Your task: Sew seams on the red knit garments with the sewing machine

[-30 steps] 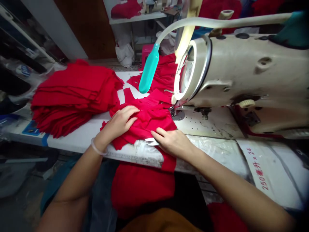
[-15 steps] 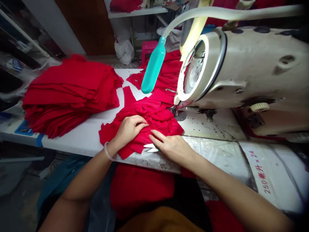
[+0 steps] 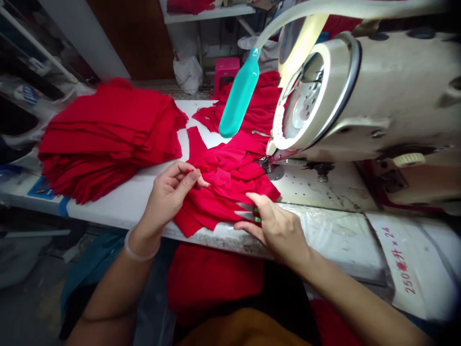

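A crumpled red fabric piece (image 3: 230, 166) lies on the white sewing table, its far right side by the machine's needle and presser foot (image 3: 265, 165). My left hand (image 3: 171, 192) is raised over the fabric's left part, thumb and fingers pinched together. A tiny red bit shows at the fingertips; what they hold is too small to make out. Over the fabric's near right edge, my right hand (image 3: 279, 223) is closed around small thread snips (image 3: 245, 212) with green on the handle. The blades point left with their tips apart, and the palm hides the rest.
The sewing machine (image 3: 389, 96) fills the right side. A teal-ended lamp (image 3: 239, 93) hangs over the fabric. At left stands a stack of red cut pieces (image 3: 108, 134); more red fabric (image 3: 255, 105) lies behind. A pink stool (image 3: 225, 72) stands beyond the table.
My left hand has lifted from the fabric and moved left, its fingers now pinched. My right hand has shifted right with the snips, thumb and index finger farther apart. The view has shifted slightly.
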Available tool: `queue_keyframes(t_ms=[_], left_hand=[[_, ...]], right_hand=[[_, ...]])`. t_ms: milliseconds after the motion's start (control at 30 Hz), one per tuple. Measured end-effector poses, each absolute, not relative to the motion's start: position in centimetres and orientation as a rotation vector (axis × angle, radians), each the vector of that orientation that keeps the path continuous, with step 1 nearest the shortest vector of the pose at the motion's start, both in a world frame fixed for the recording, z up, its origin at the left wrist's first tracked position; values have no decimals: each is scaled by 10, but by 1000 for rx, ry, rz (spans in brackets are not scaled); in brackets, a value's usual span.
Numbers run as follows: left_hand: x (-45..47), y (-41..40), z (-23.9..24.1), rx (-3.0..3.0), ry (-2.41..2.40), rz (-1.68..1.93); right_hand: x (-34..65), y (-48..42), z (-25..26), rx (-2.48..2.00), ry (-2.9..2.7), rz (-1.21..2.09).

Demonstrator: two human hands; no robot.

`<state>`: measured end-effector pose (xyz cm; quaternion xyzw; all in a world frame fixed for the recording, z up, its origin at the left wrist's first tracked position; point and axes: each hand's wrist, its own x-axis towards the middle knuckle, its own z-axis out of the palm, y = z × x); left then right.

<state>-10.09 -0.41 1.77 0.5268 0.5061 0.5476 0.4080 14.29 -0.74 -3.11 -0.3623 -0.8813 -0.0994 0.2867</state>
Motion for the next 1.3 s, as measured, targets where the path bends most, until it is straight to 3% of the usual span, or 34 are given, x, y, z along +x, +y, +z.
queue_keyframes(t_ms=[167,567,867,1000,1100,1167,1300], left_hand=[[-93,-25,17,1501,1335,1324],[-89,-49,7,1785,1219,1221],[-104,-67,14,1588,1202,1222],[-143,-80,21,1486,1738,1386],[-158,-75,23,1812,2233,1481],[-149,-66,19,2205,2121,1343],[-106,-41,-1,2462,1448,615]], right_hand=[[123,-2,-22,-1118,-2360,-393],[98,14,-27,-1143,-2433,-174],[123,15,-24,-1053,-2308,-124],[172,3,-16,-1081,-2205,15],[191,-6,-22,-1023,-2350,73],[190,-7,-30,-983,-2473,56],[180,1,-33,-919,-2619,153]])
